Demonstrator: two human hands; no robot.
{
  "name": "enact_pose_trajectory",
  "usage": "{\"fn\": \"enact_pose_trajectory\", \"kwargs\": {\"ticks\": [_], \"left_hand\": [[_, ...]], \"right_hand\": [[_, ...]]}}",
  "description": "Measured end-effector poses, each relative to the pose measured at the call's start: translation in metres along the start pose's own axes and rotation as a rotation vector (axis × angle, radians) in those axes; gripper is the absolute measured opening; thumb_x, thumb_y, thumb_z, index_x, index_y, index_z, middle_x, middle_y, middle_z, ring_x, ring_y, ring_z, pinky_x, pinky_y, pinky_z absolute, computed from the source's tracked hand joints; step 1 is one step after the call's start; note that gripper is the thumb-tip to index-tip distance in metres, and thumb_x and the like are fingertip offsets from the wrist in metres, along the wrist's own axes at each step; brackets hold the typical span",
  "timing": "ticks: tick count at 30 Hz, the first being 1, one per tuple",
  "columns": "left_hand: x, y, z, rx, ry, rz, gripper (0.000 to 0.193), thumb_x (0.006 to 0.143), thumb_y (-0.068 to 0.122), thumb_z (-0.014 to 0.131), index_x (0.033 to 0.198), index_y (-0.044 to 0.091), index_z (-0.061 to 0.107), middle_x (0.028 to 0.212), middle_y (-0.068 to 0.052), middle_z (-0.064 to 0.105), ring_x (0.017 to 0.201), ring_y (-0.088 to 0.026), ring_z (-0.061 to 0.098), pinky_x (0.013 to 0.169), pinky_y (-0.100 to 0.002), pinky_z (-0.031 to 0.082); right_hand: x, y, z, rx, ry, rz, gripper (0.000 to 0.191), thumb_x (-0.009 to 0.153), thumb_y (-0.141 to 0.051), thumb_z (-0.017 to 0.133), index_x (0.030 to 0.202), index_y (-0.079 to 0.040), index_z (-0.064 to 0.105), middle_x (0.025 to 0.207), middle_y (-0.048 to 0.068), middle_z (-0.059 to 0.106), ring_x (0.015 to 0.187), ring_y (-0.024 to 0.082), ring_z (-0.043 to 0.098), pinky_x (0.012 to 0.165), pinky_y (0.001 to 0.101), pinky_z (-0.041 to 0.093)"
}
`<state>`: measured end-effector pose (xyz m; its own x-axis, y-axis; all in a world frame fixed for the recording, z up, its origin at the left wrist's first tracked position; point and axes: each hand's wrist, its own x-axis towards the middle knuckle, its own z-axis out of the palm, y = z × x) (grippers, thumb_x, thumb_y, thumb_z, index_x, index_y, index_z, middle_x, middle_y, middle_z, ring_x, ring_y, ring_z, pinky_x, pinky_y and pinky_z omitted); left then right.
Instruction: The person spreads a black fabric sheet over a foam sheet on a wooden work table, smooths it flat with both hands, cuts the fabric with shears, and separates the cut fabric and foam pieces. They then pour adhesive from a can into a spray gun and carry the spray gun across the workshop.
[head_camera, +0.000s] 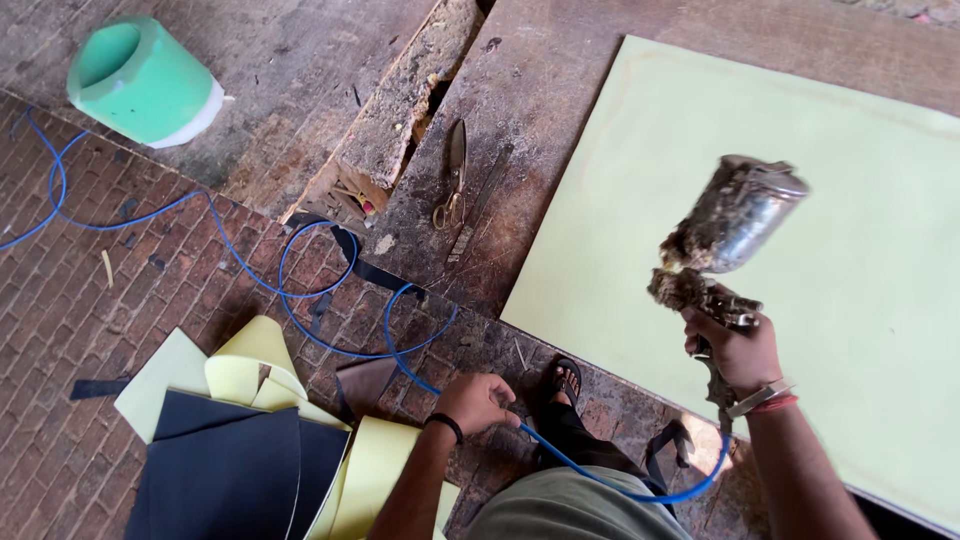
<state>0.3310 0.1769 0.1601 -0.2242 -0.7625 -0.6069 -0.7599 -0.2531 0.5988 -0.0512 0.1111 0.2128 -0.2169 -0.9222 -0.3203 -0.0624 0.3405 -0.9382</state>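
Two surfaces are seen here: a worn brick floor (90, 330) and a scarred, stained wooden worktop (300, 80). A big pale yellow-green sheet (860, 250) is laid flat on the wood, right beneath the right hand (738, 352). That hand's fingers are clamped around the grip of a crusty spray gun (725, 235), its metal cup held up above the knuckles. The left hand (480, 400) is closed on a thin blue air hose (330, 310), which is looped over the bricks beyond the fingertips and curved back under the right wrist. Scissors (452, 175) are left on the wood well past the left fingers. A green tape roll (140, 80) is parked far off. Black and yellow offcuts (250, 440) are piled just beside the left forearm. A sandalled foot (563, 385) is spotted between both hands.
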Motion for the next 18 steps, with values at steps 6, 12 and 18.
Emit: {"fn": "enact_pose_trajectory", "kwargs": {"ticks": [6,12,18], "left_hand": [[0.030,-0.021,-0.021,0.048,-0.038,-0.144,0.045,0.075,0.038,0.088,0.110,0.013,0.075,0.106,-0.008,0.076,0.100,-0.023,0.072,0.087,-0.039,0.057],[0.047,-0.001,-0.046,-0.168,0.097,0.028,0.039,0.086,0.035,0.076,0.116,0.011,0.073,0.107,-0.008,0.078,0.099,-0.020,0.074,0.089,-0.040,0.060],[0.073,0.067,-0.110,-0.226,0.300,0.543,0.053,0.091,0.034,0.075,0.132,0.003,0.061,0.125,-0.018,0.069,0.112,-0.028,0.068,0.091,-0.043,0.057]], "right_hand": [[0.038,-0.007,0.015,0.079,0.131,-0.172,0.044,0.098,-0.006,0.070,0.138,0.009,0.058,0.094,0.012,0.071,0.079,0.019,0.069,0.072,0.0321,0.057],[0.054,0.002,0.048,0.177,-0.052,-0.193,0.057,0.094,-0.004,0.068,0.148,0.006,0.049,0.111,0.013,0.073,0.097,0.020,0.073,0.087,0.0323,0.061],[0.047,0.004,0.110,-0.013,-0.122,-0.011,0.075,0.087,-0.006,0.075,0.154,-0.005,0.041,0.115,0.013,0.074,0.096,0.018,0.070,0.081,0.0310,0.056]]}}
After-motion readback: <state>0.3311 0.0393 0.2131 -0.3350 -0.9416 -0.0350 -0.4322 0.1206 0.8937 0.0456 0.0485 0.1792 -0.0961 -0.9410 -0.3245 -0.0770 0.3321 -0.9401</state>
